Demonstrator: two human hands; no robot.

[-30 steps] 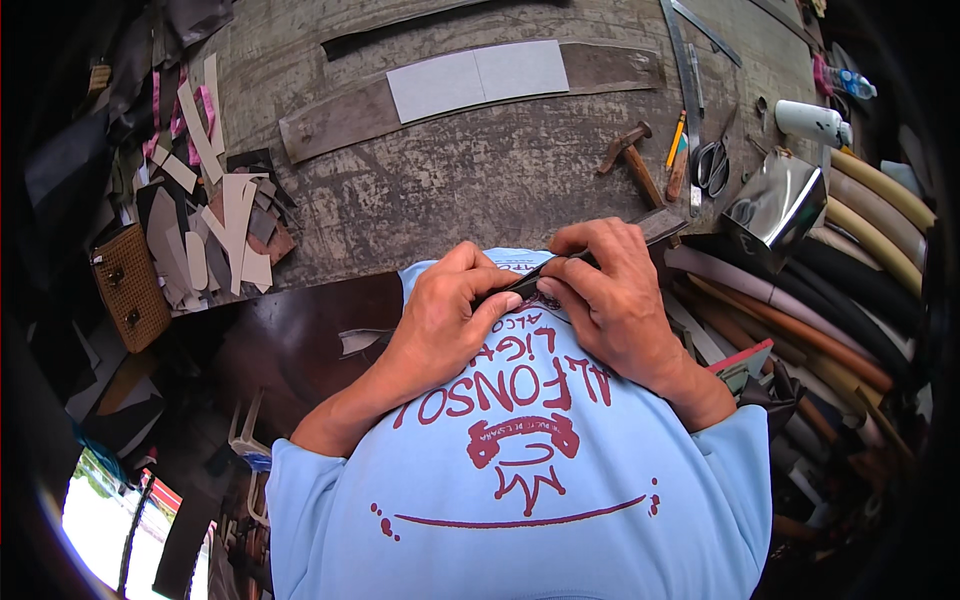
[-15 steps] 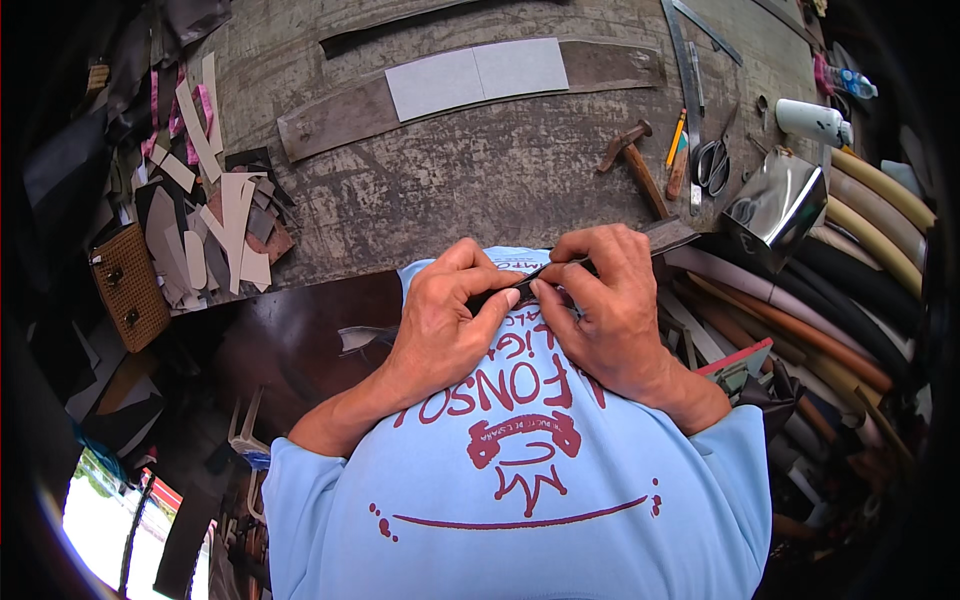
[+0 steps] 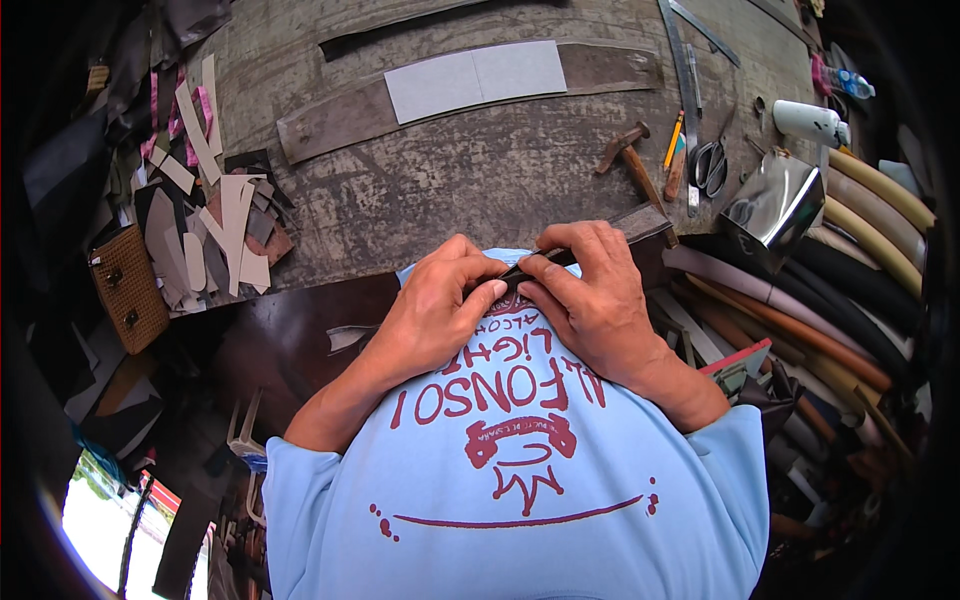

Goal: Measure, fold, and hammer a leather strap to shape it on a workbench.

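Observation:
A dark, narrow strip point(image 3: 642, 222), perhaps leather, is held between my two hands at the near edge of the workbench, in front of my chest. My left hand point(image 3: 432, 305) pinches it with thumb and fingers. Close beside it, my right hand point(image 3: 592, 285) also pinches the strip, with bent fingers over its top. Past my right hand the strip widens and runs up to the right, its end beside the hammer's point(image 3: 643, 180) wooden handle. A pale-edged flap point(image 3: 347, 338) shows left of my left wrist; whether it belongs to the strip I cannot tell.
Two white rectangles point(image 3: 475, 80) lie on a long brown strip point(image 3: 325, 135) across the bench. At right are a pencil point(image 3: 674, 140), scissors point(image 3: 710, 166), a metal ruler point(image 3: 690, 120), a shiny tin point(image 3: 778, 208) and material rolls point(image 3: 875, 195). Offcuts point(image 3: 235, 225) pile up at left.
My right hand has shifted slightly left and up, and the strip's free end has moved left with it. The pinching fingers have moved a little left along with the strip.

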